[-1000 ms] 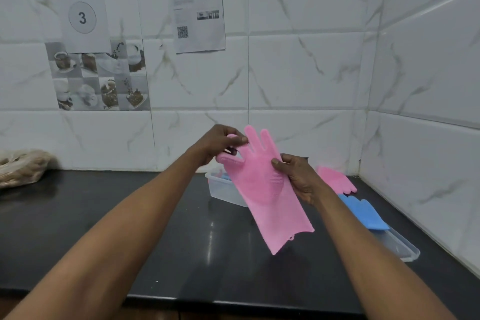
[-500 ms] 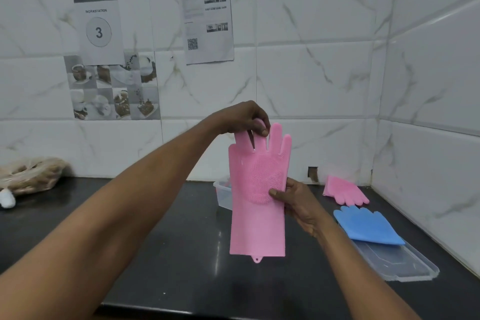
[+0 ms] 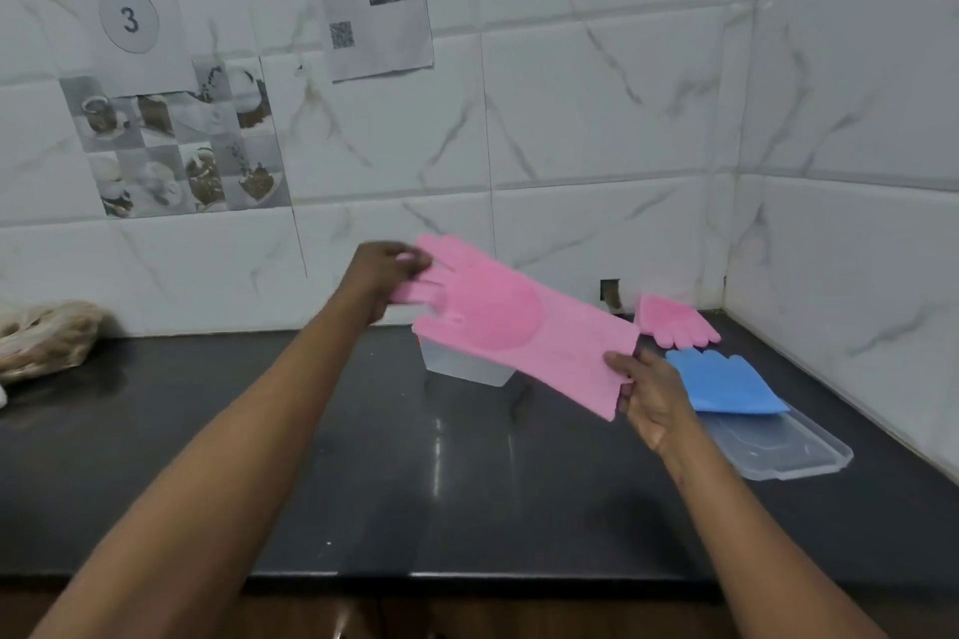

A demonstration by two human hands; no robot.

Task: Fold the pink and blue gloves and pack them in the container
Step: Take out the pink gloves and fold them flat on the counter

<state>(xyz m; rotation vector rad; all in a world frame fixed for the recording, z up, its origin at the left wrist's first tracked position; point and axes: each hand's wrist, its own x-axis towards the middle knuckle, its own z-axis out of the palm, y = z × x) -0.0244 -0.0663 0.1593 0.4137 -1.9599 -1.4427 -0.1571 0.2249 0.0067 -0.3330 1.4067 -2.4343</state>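
Observation:
A pink glove (image 3: 524, 327) is stretched almost flat in the air above the counter. My left hand (image 3: 381, 278) pinches its fingertips and my right hand (image 3: 646, 392) grips its cuff edge. Behind and under it stands a clear plastic container (image 3: 462, 368), mostly hidden by the glove. A second pink glove (image 3: 674, 324) lies on the counter near the back wall. A blue glove (image 3: 726, 384) lies in front of it, partly over the clear container lid (image 3: 789, 451).
The black counter (image 3: 363, 457) meets tiled walls at the back and right, forming a corner. A pale bundle (image 3: 46, 337) sits at the far left by the wall. The counter's front edge runs across the bottom of the view.
The pink glove hung upright from my left hand; now it is turned sideways and stretched. My right hand slid from its palm to the cuff. My left hand lowered.

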